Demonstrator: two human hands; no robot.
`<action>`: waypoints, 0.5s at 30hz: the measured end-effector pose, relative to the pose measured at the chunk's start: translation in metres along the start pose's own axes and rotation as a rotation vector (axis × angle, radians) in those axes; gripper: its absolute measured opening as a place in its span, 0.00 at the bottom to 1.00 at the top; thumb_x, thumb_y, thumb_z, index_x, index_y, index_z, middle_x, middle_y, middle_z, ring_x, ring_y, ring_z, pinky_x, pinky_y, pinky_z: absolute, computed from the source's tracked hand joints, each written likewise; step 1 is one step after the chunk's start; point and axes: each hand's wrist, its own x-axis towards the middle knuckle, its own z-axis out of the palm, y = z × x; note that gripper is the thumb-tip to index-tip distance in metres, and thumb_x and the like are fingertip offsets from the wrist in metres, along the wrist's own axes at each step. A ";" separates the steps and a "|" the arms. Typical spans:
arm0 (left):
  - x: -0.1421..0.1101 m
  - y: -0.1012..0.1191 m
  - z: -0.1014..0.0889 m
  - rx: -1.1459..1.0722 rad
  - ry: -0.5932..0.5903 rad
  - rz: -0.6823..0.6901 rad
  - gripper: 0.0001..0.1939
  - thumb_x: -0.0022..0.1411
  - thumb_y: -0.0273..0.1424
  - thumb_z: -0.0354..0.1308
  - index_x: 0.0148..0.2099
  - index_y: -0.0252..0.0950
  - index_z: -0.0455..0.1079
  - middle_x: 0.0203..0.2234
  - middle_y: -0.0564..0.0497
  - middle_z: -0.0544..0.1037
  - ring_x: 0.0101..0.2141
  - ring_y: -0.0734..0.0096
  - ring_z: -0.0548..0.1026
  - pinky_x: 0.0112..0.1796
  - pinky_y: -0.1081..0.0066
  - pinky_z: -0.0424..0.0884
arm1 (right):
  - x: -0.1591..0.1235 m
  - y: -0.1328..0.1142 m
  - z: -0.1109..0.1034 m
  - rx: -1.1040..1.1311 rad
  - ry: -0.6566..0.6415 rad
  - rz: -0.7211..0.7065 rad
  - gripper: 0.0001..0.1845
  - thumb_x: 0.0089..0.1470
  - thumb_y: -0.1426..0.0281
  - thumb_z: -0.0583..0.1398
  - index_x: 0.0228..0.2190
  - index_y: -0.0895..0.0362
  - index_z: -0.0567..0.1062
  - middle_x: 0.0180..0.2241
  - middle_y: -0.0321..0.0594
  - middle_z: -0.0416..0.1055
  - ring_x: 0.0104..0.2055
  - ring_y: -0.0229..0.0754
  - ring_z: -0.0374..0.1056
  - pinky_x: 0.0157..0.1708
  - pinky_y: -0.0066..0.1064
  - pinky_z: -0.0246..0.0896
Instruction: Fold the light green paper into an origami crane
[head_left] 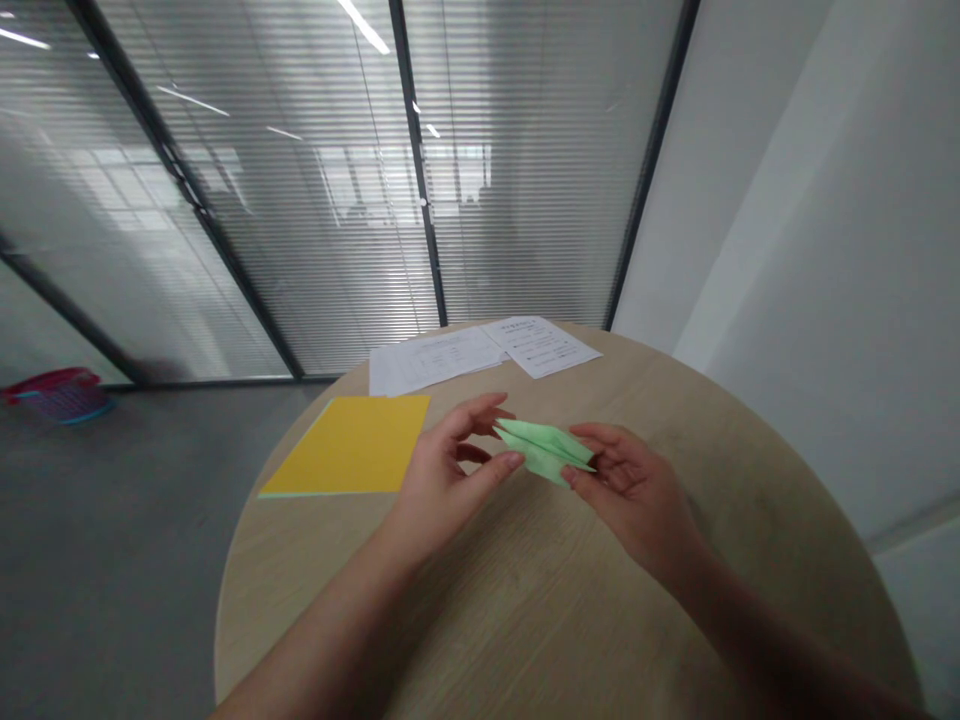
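A small piece of light green folded paper (544, 450), pointed at its ends and with a crease or slit along its length, is held above the round table. My right hand (637, 490) pinches its right end, thumb below and fingers behind. At the left end, my left hand (457, 470) curves around the paper, its thumb tip against the near edge and its fingertips by the far corner. Part of the left fingers is hidden behind the paper and thumb. Just left of my left hand lies a stack of yellow sheets (349, 445) with a light green edge beneath.
Two printed white sheets, a left one (435, 362) and a right one (544, 345), lie at the far side of the wooden table (540, 620). A red and blue plastic basket (64, 395) stands on the floor at left. Glass partitions with blinds (345, 250) rise behind the table.
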 end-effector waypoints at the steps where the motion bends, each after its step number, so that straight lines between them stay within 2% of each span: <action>1: 0.000 -0.003 0.003 -0.060 -0.003 -0.055 0.31 0.58 0.32 0.68 0.63 0.38 0.68 0.46 0.43 0.79 0.42 0.65 0.79 0.36 0.71 0.77 | -0.001 0.001 0.001 -0.007 0.043 -0.021 0.16 0.51 0.66 0.68 0.43 0.54 0.76 0.34 0.40 0.77 0.32 0.38 0.75 0.34 0.28 0.75; 3: 0.000 -0.009 0.011 -0.208 -0.059 -0.175 0.34 0.57 0.32 0.68 0.64 0.38 0.65 0.46 0.43 0.78 0.41 0.65 0.78 0.34 0.72 0.76 | -0.003 0.005 0.004 -0.019 0.101 -0.049 0.13 0.52 0.66 0.68 0.40 0.54 0.75 0.33 0.38 0.75 0.32 0.37 0.74 0.33 0.27 0.74; 4: 0.000 -0.012 0.016 -0.281 -0.113 -0.233 0.32 0.57 0.32 0.68 0.63 0.38 0.66 0.44 0.44 0.79 0.39 0.66 0.78 0.33 0.72 0.76 | -0.004 0.006 0.005 -0.021 0.113 -0.050 0.12 0.52 0.66 0.68 0.38 0.54 0.74 0.33 0.38 0.74 0.32 0.37 0.74 0.33 0.27 0.74; 6: -0.002 -0.014 0.024 -0.374 -0.224 -0.322 0.23 0.58 0.33 0.68 0.55 0.36 0.72 0.40 0.46 0.79 0.36 0.68 0.77 0.34 0.71 0.75 | -0.005 0.007 0.007 -0.016 0.094 -0.027 0.12 0.52 0.66 0.68 0.36 0.54 0.73 0.33 0.37 0.73 0.31 0.37 0.74 0.32 0.26 0.73; 8: -0.004 -0.015 0.029 -0.404 -0.269 -0.376 0.15 0.59 0.35 0.67 0.46 0.34 0.75 0.35 0.48 0.80 0.34 0.70 0.76 0.34 0.72 0.74 | -0.007 0.005 0.008 -0.015 0.043 -0.013 0.12 0.52 0.65 0.68 0.35 0.55 0.73 0.33 0.38 0.73 0.31 0.37 0.74 0.31 0.26 0.72; 11: -0.006 -0.015 0.033 -0.436 -0.230 -0.427 0.13 0.59 0.39 0.67 0.40 0.34 0.75 0.30 0.50 0.79 0.31 0.72 0.75 0.33 0.73 0.72 | -0.009 -0.002 0.008 -0.014 -0.046 -0.064 0.10 0.54 0.64 0.67 0.36 0.55 0.76 0.36 0.41 0.75 0.34 0.38 0.75 0.33 0.26 0.73; 13: -0.006 -0.016 0.033 -0.454 -0.203 -0.442 0.15 0.58 0.41 0.68 0.40 0.34 0.74 0.29 0.50 0.78 0.31 0.72 0.75 0.32 0.73 0.72 | -0.010 -0.005 0.009 -0.021 -0.077 -0.103 0.08 0.57 0.64 0.64 0.36 0.56 0.77 0.36 0.41 0.76 0.35 0.38 0.75 0.35 0.26 0.73; 15: -0.006 -0.017 0.035 -0.469 -0.162 -0.439 0.18 0.56 0.41 0.70 0.42 0.35 0.72 0.29 0.51 0.78 0.29 0.72 0.75 0.31 0.73 0.72 | -0.010 -0.006 0.011 -0.039 -0.084 -0.089 0.08 0.58 0.64 0.62 0.34 0.56 0.77 0.32 0.40 0.76 0.33 0.37 0.74 0.34 0.25 0.72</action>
